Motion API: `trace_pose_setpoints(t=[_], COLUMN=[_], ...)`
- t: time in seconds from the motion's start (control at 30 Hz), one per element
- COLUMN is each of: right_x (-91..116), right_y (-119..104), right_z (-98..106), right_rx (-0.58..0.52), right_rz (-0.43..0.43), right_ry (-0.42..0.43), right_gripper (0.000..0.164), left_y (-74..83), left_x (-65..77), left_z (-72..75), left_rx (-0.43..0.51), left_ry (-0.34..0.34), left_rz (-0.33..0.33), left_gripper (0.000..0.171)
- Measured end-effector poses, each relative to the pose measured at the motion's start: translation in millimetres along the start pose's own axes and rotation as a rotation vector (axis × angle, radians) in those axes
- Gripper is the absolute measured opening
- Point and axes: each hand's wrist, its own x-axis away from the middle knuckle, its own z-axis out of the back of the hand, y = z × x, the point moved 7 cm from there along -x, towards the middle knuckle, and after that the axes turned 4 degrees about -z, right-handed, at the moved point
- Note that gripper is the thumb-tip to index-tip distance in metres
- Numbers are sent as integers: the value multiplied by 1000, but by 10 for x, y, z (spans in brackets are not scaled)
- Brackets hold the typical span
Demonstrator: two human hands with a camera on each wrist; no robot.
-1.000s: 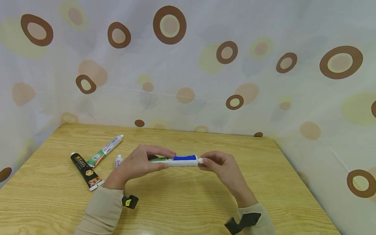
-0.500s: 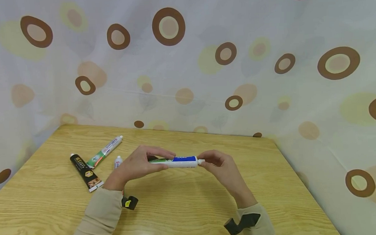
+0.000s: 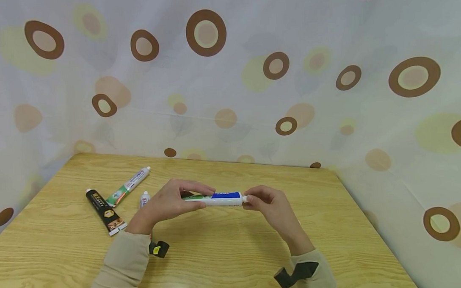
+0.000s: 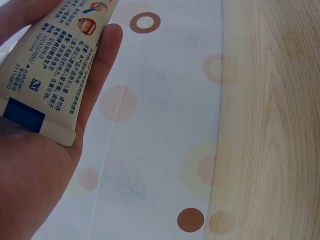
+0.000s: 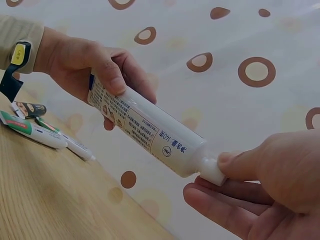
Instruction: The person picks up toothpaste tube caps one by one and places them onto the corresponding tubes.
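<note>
A white toothpaste tube [image 3: 225, 199] with a blue and green front is held level above the table. My left hand [image 3: 167, 202] grips its flat crimped end, thumb below and fingers on top. The printed back [image 4: 55, 65] faces the left wrist camera. At the other end, my right hand [image 3: 270, 205] pinches the small white cap [image 5: 212, 171] between thumb and fingers. A short stretch of the white neck [image 5: 201, 161] shows between cap and tube shoulder in the right wrist view.
On the wooden table [image 3: 325, 225], a black tube [image 3: 105, 212] lies at the left beside a green-and-white tube [image 3: 129, 186]. Another white tube [image 3: 144, 198] lies partly hidden behind the left wrist. A dotted curtain [image 3: 228, 84] hangs behind the table.
My right fingertips drew back a little on the cap, then moved forward round it again. The left hand and the toothpaste tube stay nearly still.
</note>
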Motion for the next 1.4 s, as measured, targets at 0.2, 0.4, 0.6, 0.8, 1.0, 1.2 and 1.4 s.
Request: trace_pose_setpoints(t=[0.2, 0.4, 0.6, 0.8, 1.0, 1.2, 1.4], right_x=[-4, 20, 25, 17, -9, -7, 6], right_y=[25, -23, -39, -17, 8, 40, -25], right_z=[-2, 13, -2, 3, 16, 9, 23], right_rx=[-13, 82, 81, 15, 2, -5, 89], right_rz=[-10, 32, 61, 25, -5, -46, 36], right_ry=[-1, 29, 9, 9, 34, 45, 29], right_gripper=[32, 25, 22, 22, 26, 26, 22], left_y=[-2, -5, -5, -5, 3, -9, -27], left_x=[-3, -5, 2, 10, -5, -2, -13], left_z=[-2, -6, -6, -6, -9, -32, -13], left_rx=[-11, 0, 0, 1, -9, -15, 14], left_ry=[0, 2, 4, 1, 2, -8, 11], left_rz=[2, 5, -3, 4, 3, 11, 5], left_gripper=[28, 28, 28, 28, 28, 28, 28])
